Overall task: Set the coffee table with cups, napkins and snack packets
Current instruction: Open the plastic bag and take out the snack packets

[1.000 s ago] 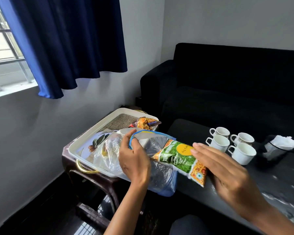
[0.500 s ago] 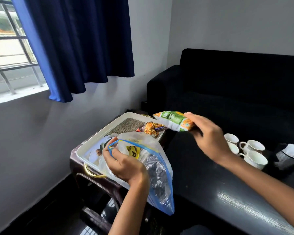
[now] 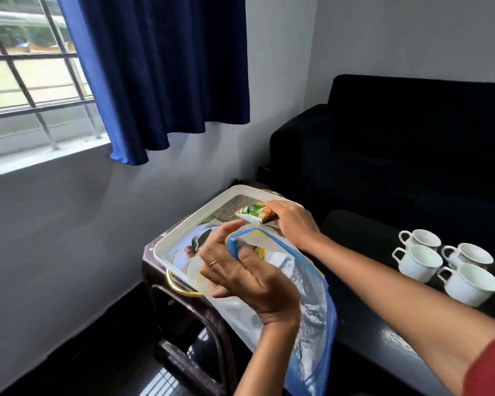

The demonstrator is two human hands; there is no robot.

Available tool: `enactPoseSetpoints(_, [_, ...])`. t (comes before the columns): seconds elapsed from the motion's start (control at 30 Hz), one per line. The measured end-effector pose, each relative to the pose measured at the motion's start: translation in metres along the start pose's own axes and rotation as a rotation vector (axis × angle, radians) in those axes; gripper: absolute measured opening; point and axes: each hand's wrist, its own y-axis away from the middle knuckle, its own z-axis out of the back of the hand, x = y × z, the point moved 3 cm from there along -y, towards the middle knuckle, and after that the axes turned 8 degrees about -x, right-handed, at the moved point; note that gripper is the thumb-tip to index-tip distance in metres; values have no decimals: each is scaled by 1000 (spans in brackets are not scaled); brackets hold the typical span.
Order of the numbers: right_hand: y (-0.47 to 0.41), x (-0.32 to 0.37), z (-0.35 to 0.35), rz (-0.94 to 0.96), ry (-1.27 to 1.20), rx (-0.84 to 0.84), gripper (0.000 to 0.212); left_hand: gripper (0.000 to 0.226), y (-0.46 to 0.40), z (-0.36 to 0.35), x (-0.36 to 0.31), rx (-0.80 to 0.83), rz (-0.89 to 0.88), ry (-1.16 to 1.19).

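At frame centre, the right hand (image 3: 290,221) grips a green snack packet (image 3: 255,213) over the far end of the white tray (image 3: 183,224). Just below, the left hand (image 3: 240,278) pinches the blue-rimmed mouth of a clear plastic bag (image 3: 306,295), apparently between thumb and curled fingers; index finger extended. The bag hangs over the tray's near edge. Four white cups (image 3: 443,264) sit clustered at right on the dark coffee table (image 3: 369,324).
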Motion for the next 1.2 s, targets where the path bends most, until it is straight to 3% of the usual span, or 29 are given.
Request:
enactPoseSetpoints(0.1, [-6, 7, -16, 77, 92, 106, 54, 28, 3, -2, 1, 45, -55, -38])
enactPoseSetpoints(0.33, [0, -1, -37, 161, 341, 307, 49, 25, 5, -3, 5, 109, -5, -135])
enactPoseSetpoints(0.47, [1, -11, -28, 124, 308, 303, 54, 28, 7, -4, 7, 136, -12, -147])
enactPoseSetpoints(0.53, [2, -9, -10, -19, 90, 172, 54, 29, 7, -5, 8, 151, -23, -156])
enactPoseSetpoints(0.67, [23, 5, 57, -295, -474, -279, 40, 33, 9, -6, 5, 195, -21, -179])
enactPoseSetpoints(0.77, [63, 23, 109, -344, -711, -576, 36, 38, 10, -8, 2, 262, -16, -174])
enactPoseSetpoints(0.87, [115, 46, 142, -332, -813, -723, 33, 43, 13, -8, -1, 374, -7, -147])
enactPoseSetpoints(0.93, [148, 61, 147, -325, -847, -675, 32, 45, 17, -9, 0, 448, -8, -155])
enactPoseSetpoints(1.03, [181, 74, 132, -389, -914, -470, 37, 43, 26, -10, 1, 575, -85, -194])
enactPoseSetpoints(1.2, [184, 59, 101, -750, -1083, -209, 43, 41, 32, -9, -3, 667, -187, -250])
